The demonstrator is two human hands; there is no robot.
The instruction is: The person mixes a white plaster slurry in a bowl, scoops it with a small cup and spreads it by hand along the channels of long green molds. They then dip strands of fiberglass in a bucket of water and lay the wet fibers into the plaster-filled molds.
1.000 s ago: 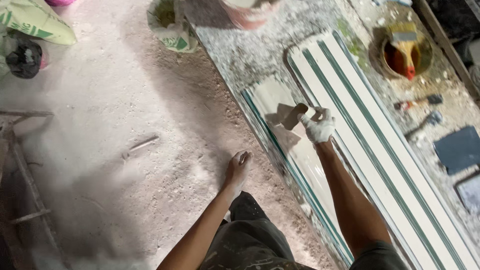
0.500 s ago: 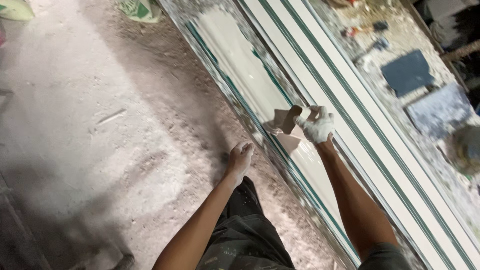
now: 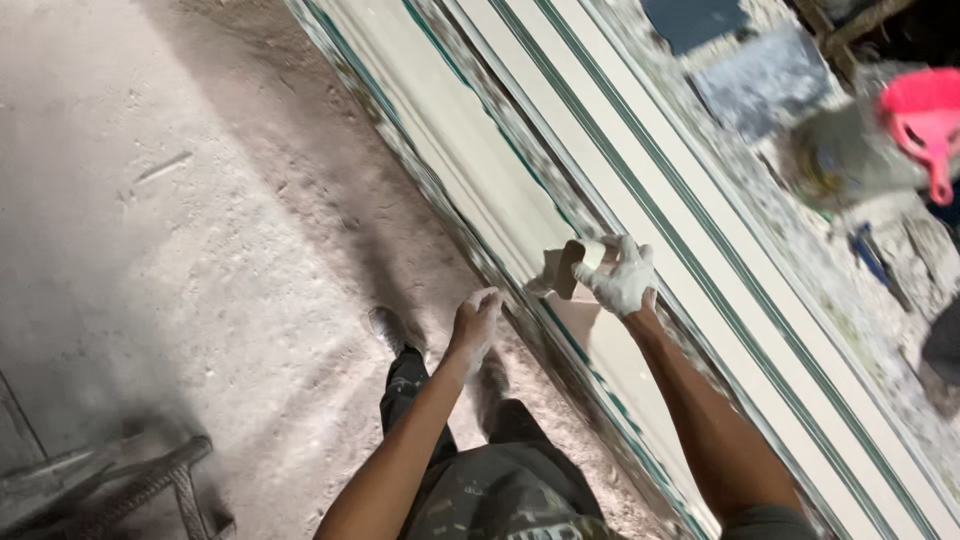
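My right hand, caked in white plaster, grips a small brown scraper and holds it on the wet white surface of a long plaster moulding. This moulding lies in a green-edged mould that runs diagonally across the bench. My left hand, also dusted white, hangs loosely curled beside the mould's near edge and holds nothing. A second long white moulding with green stripes lies parallel, further right.
Dusty concrete floor spreads to the left, with my shoe on it. A metal frame stands at the bottom left. On the spattered bench at right lie a pink scoop, grey slabs and a blue-handled tool.
My view has shifted along the mouldings, bringing the pink scoop into sight. My right hand keeps the scraper on the plaster, and my left hand stays hanging beside the mould.
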